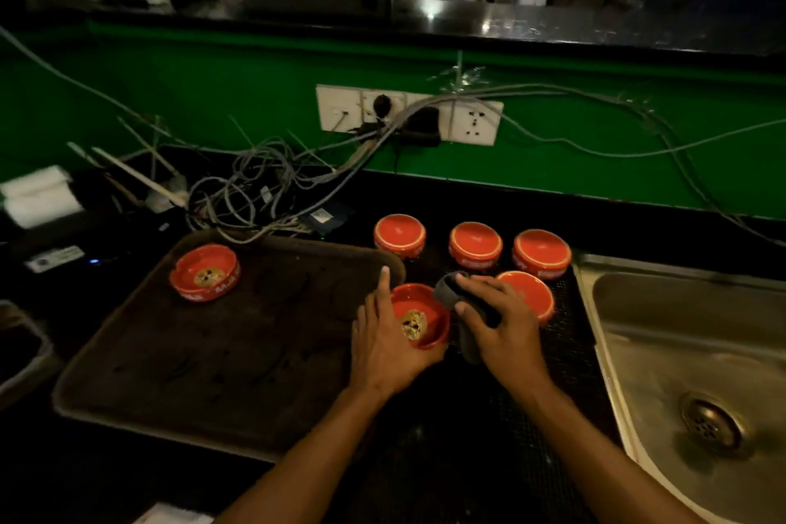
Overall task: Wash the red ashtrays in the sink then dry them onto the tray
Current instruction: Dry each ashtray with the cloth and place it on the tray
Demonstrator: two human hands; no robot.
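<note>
The left hand (383,336) is cupping an upright red ashtray (419,321) at the right edge of the tray (212,353), while the right hand (497,317) is gripping a dark cloth (451,289) beside it. Judgement: the cloth should be working round the bowl before placement. One ashtray (205,271) is sitting on the tray; four upturned ashtrays (475,245) are waiting between tray and sink (680,353). Cables (263,183) are trailing behind the tray along the green wall (170,77).

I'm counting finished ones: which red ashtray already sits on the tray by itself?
The upright ashtray at the tray's far-left corner. The left hand holds another; four more stand upside down beside the sink.
</note>
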